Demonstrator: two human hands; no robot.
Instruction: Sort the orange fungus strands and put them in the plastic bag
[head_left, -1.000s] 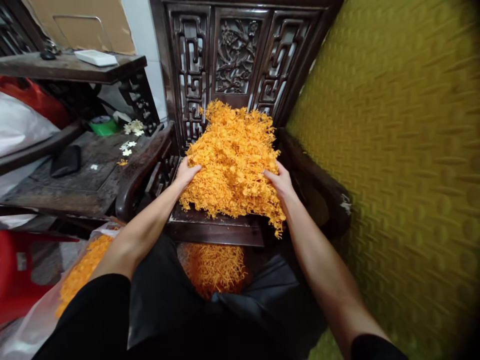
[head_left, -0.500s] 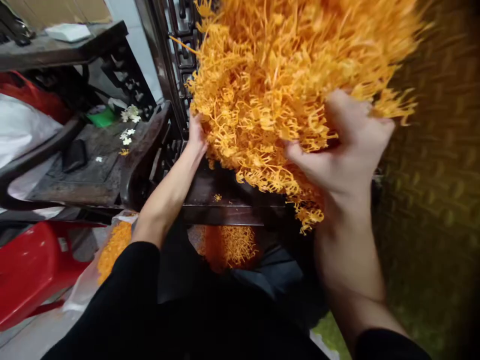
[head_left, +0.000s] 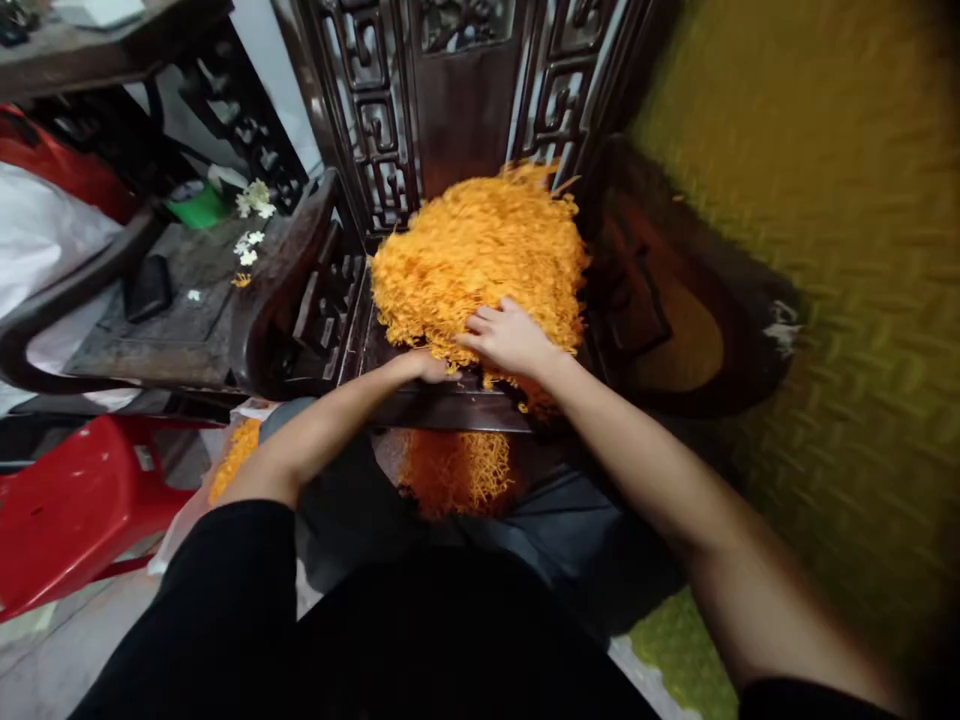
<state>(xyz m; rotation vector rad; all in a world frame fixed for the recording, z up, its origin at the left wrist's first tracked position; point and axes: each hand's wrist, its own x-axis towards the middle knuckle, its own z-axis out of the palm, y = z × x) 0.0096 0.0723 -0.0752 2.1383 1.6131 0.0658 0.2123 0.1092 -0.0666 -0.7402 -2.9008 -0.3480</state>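
A big loose heap of orange, curly-ended strands (head_left: 480, 250) rests on the dark wooden chair seat (head_left: 450, 410), against the chair's carved back. My right hand (head_left: 514, 340) lies on the front of the heap, its fingers stretched out over the strands. Low at the heap's front edge, by the seat, is my left hand (head_left: 429, 366); its fingers are mostly hidden and blurred, so their grip does not show. Below the seat, between my legs, a second clump of orange strands (head_left: 480, 470) is visible.
To the left stands another dark wooden chair (head_left: 165, 345) bearing a green roll (head_left: 196, 204), a black wallet-like item (head_left: 148, 290) and small white flowers (head_left: 247, 245). A red plastic stool (head_left: 75, 500) and a clear bag of orange pieces (head_left: 238, 455) are lower left. Yellow-green textured material (head_left: 847, 300) fills the right.
The orange heap has come down from close in front of me onto the chair seat. Both hands have lowered with it, and the right has moved left and loosened its grasp.
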